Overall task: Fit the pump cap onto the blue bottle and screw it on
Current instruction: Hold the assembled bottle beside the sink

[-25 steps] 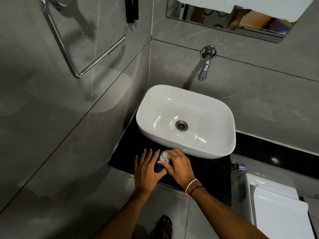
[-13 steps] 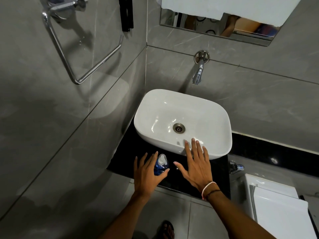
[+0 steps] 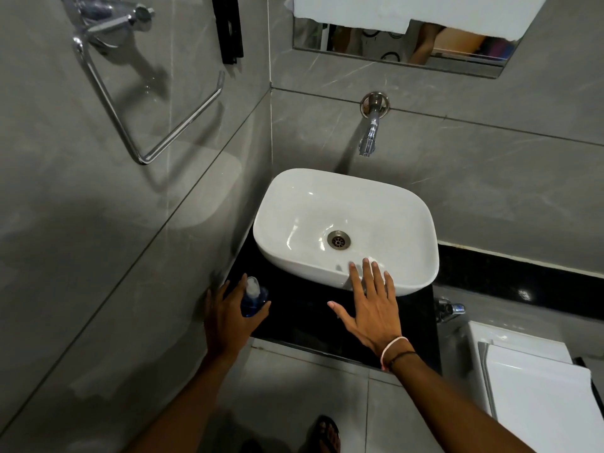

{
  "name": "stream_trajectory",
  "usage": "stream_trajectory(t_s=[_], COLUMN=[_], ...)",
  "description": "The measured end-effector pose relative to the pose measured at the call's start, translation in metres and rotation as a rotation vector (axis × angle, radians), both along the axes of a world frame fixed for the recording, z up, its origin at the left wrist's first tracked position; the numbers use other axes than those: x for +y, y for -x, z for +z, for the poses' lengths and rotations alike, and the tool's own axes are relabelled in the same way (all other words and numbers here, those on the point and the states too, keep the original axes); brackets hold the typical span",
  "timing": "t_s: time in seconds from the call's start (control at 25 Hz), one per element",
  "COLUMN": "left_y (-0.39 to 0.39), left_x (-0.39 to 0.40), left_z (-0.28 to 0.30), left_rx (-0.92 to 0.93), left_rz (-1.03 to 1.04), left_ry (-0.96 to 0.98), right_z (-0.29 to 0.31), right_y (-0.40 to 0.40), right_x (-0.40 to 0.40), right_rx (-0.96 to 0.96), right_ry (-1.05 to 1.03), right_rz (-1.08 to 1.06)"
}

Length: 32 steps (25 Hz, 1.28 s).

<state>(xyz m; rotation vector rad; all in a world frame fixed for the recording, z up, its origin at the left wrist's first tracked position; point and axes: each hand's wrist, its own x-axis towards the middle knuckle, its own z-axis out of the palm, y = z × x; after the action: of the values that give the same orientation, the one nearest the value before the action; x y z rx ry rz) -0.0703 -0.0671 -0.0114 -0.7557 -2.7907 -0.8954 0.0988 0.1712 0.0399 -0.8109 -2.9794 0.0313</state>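
A grey-tiled bathroom corner holds a black surface (image 3: 294, 308) with a white basin (image 3: 346, 223) set on it. At the left front of that surface, close to the side wall, stands the blue bottle (image 3: 252, 304) with the clear pump cap (image 3: 253, 287) already sitting on its neck. The left hand (image 3: 225, 317) wraps around the bottle from the left, its grip clamped on the blue body, thumb to the right and fingers behind. Compared with half a second ago, the bottle and this hand sit farther left, nearer the wall, and the bottle leans a little toward the basin.

The right hand (image 3: 372, 308) is off the bottle, grip apart and flat, fingers spread; its fingertips (image 3: 366, 266) reach over the near rim of the basin, much as half a second ago, whereas a second ago it was pinched on the cap. A pink band and a dark band (image 3: 397, 353) circle that wrist.

A chrome tap (image 3: 371, 132) juts from the back wall above the basin, below a mirror (image 3: 398, 50). A chrome towel ring (image 3: 147, 103) hangs on the left wall. A white toilet tank (image 3: 529, 380) stands at the right, with a small chrome valve (image 3: 449, 309) beside the surface. Nothing lies between the two hands except bare black surface.
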Motion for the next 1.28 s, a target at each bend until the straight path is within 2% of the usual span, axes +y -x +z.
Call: stream_trajectory(t_s=[0.08,0.2,0.28,0.8,0.88,1.04,1.16,1.28], left_y=[-0.003,-0.010,-0.012,-0.010,-0.010,-0.016,-0.018,-0.014], left_x=[0.000,0.003,0.006,-0.005,-0.006,-0.004,0.004,0.004], left_z=[0.006,0.020,0.033,0.044,0.041,0.029,0.024,0.021], left_rx=[-0.003,-0.031,-0.044,0.111,0.084,-0.167,-0.182,-0.170], left_rz=[-0.018,0.006,0.046,-0.122,-0.108,0.001,0.078,0.059], left_ry=[-0.047,-0.257,-0.329,-0.217,-0.193,-0.217,-0.253,-0.254], right_z=[0.000,0.000,0.001,0.003,0.003,0.004,0.005,0.004], right_y=[-0.001,0.000,0.001,0.000,0.000,0.000,-0.001,-0.001], right_x=[0.000,0.000,0.000,-0.001,-0.001,-0.001,-0.001,0.000], right_rx=[-0.009,-0.010,-0.006,-0.016,-0.015,-0.016,-0.015,-0.008], right_ry=[0.000,-0.001,-0.001,0.005,0.010,0.005,0.004,0.003], right_rz=[0.003,0.001,-0.005,0.000,0.005,0.006,0.002,0.010])
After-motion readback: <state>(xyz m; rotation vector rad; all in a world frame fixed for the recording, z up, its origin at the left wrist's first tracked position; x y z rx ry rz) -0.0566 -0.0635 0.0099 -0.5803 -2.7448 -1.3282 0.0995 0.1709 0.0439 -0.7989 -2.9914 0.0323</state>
